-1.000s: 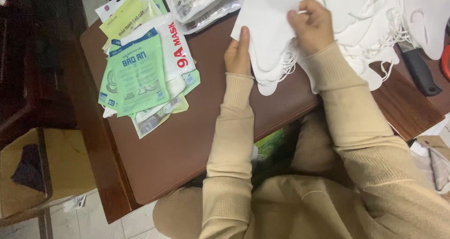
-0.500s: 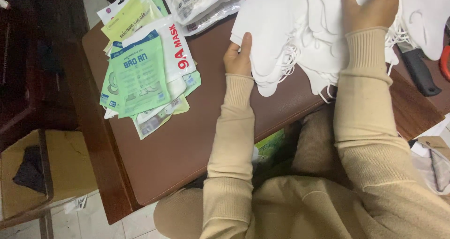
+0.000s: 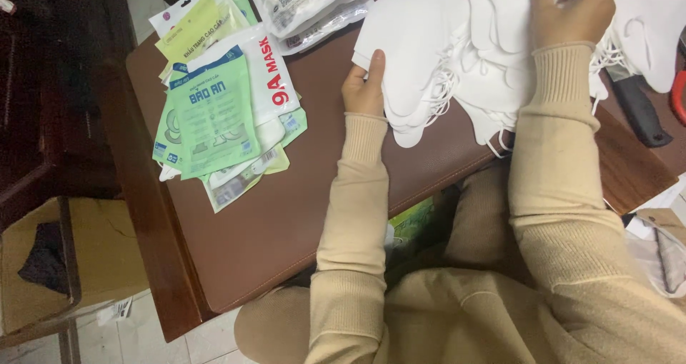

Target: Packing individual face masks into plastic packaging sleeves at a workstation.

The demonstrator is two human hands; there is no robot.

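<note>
Brown table (image 3: pixel 286 214), hands (image 3: pixel 363 87) outstretched, gripping white masks (image 3: pixel 429 42)

One head-worn camera looks steeply down, close over the brown table (image 3: pixel 286 214) and the person's lap.

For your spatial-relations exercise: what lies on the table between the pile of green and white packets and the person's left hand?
Nothing: in the head view, bare brown table separates the packet pile from the left hand, which rests against the white masks.
</note>
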